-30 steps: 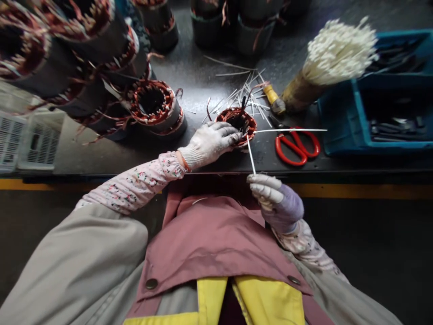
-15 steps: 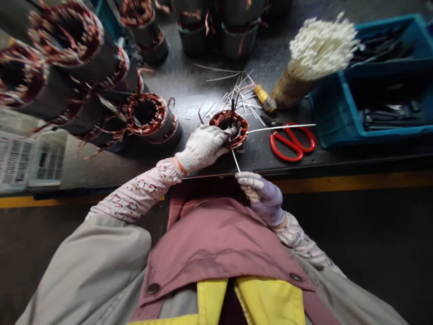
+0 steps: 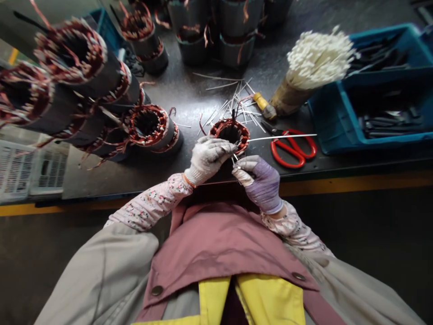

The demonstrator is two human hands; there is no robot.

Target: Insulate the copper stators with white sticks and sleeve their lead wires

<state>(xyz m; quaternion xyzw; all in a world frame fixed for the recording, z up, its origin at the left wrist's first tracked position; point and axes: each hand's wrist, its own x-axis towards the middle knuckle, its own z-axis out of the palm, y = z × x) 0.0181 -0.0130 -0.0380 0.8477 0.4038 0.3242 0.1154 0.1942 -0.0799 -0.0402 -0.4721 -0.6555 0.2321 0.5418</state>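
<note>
- Fingers of the right hand [image 3: 262, 185] pinch cord [image 3: 236, 157] beside the coil [image 3: 244, 143], seemingly guiding it.
- Left hand [image 3: 207, 158] grasps the coil's near rim, apparently steadying it on the bench [image 3: 169, 169].
- Scissors [image 3: 288, 149] lie right of the coil, handily close.

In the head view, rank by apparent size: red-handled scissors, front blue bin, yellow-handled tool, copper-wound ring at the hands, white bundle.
1. Front blue bin
2. White bundle
3. Red-handled scissors and copper-wound ring: too close to rank
4. Yellow-handled tool
</note>
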